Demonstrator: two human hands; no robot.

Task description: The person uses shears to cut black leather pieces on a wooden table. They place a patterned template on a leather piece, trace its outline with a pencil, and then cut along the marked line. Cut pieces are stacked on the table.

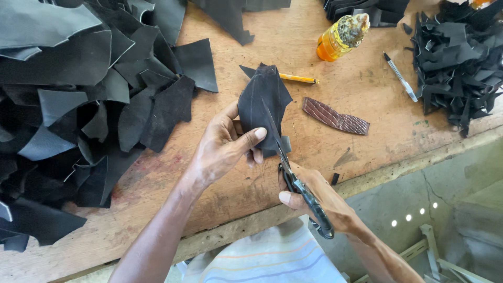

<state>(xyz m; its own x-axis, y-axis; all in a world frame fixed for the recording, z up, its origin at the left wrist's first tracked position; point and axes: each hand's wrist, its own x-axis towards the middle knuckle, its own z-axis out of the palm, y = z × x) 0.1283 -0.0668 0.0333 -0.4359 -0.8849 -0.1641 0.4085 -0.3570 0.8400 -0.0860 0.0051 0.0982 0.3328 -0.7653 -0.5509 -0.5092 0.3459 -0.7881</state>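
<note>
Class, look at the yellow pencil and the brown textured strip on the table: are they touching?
Apart. The head view shows bare wood between the yellow pencil and the brown textured strip, which lies lower and further right.

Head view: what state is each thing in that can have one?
Black leather piece: held up off the table in left hand, blades cutting into it.
Scissors: gripped by right hand, blades partly open.
Orange bottle: lying tilted, capped.
Pencil: lying flat.
Pen: lying flat.
Brown textured strip: lying flat, untouched.

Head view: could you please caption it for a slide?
Left hand holds a dark leather piece while right hand cuts it with scissors.
</note>
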